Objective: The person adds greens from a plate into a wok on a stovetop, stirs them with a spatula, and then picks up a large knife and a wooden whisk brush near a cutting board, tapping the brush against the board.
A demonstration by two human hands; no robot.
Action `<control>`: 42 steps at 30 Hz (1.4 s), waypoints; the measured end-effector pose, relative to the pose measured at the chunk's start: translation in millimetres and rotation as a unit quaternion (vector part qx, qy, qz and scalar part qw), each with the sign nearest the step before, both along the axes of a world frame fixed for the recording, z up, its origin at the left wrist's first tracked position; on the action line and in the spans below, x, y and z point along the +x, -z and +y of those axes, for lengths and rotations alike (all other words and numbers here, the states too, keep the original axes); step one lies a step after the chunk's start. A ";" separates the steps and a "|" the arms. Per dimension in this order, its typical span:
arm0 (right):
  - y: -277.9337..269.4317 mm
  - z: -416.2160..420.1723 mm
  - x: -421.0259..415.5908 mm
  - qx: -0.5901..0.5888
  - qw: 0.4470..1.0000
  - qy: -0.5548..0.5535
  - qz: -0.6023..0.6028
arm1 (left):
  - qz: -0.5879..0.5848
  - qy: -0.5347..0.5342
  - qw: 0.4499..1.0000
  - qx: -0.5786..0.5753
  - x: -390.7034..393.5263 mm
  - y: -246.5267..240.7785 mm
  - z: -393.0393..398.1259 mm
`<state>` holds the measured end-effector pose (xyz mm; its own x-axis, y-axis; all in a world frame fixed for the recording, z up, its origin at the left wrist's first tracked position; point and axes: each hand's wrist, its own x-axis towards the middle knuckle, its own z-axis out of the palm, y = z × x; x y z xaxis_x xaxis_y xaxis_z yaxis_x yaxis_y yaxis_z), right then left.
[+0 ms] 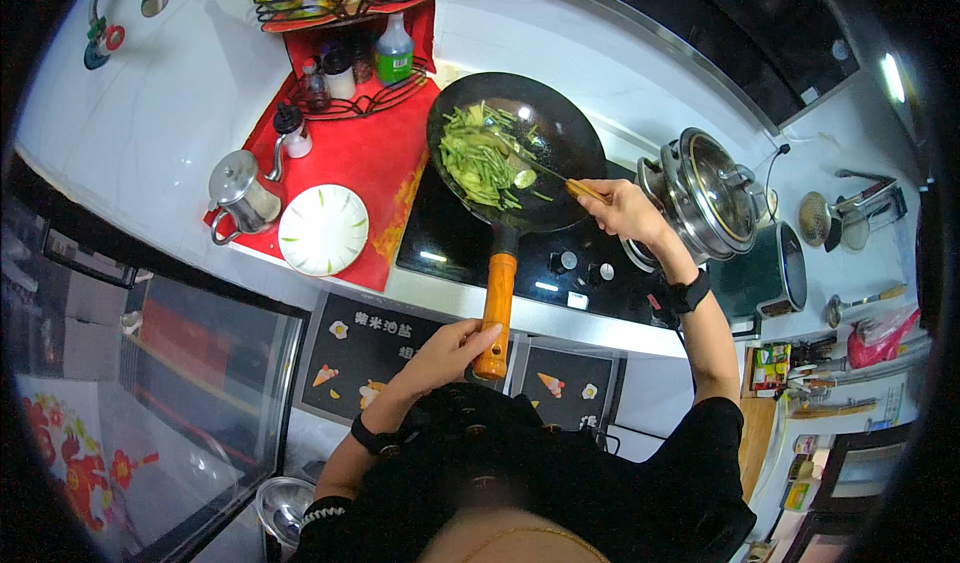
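Observation:
My left hand (452,349) grips the orange wooden handle (499,304) of a dark wok (570,124), which sits tilted over the black cooktop (450,225). In my right hand (624,207) is the wooden handle of a metal spatula (544,167). Its blade end lies among the food, partly hidden by it. Green vegetable strips (480,159), with some broader pale green pieces, are heaped on the left side of the wok. The wok's right side shows a bare, shiny surface.
Left of the cooktop, a white plate (323,230) and a metal pot with a spout (244,192) stand on a red mat (360,150). Behind them is a rack of seasoning bottles (360,102). A lidded steamer pot (709,195) stands close by my right forearm.

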<state>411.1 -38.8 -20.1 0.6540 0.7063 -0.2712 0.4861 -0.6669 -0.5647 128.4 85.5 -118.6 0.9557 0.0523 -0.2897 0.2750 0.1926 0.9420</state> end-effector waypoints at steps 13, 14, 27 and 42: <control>-97.5 -43.9 -68.6 -0.047 0.997 -0.019 -0.062 | -0.014 0.007 0.999 -0.034 1.0 5.1 -1.4; -99.7 -42.3 -69.6 -0.052 0.998 -0.011 -0.025 | -0.013 0.005 0.999 -0.040 1.1 4.5 -1.5; -22.0 -9.7 -8.9 -0.054 0.987 -0.002 -0.150 | -0.003 0.007 1.000 -0.004 0.6 1.8 -1.2; -47.2 0.7 24.0 -0.035 0.966 0.050 -0.250 | 0.001 0.002 1.000 -0.016 0.6 2.9 -1.2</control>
